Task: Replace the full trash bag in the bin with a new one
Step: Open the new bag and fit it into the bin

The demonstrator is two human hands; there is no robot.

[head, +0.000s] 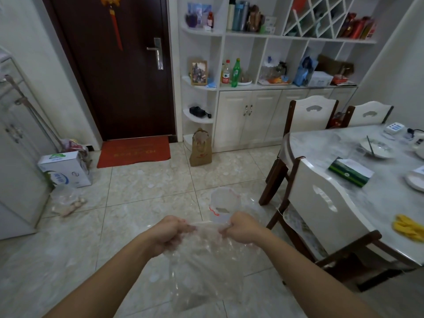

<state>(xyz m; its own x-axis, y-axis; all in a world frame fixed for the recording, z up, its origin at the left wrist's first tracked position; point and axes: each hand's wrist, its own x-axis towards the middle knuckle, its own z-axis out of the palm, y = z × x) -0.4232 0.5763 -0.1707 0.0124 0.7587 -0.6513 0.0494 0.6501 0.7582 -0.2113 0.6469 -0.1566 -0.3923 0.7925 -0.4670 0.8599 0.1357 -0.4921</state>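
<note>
A clear plastic trash bag hangs in front of me over the tiled floor, held by its top edge. My left hand grips that edge on the left and my right hand grips it on the right, both fists closed on the plastic. Just beyond my hands stands a small white bin with a clear liner and a red drawstring at its rim. Its lower part is hidden behind the bag and my right hand.
A white chair and a marble dining table stand close on the right. A paper bag sits by the cabinet. A cardboard box and another clear bag with objects inside lie at left. A dark door with a red mat is ahead.
</note>
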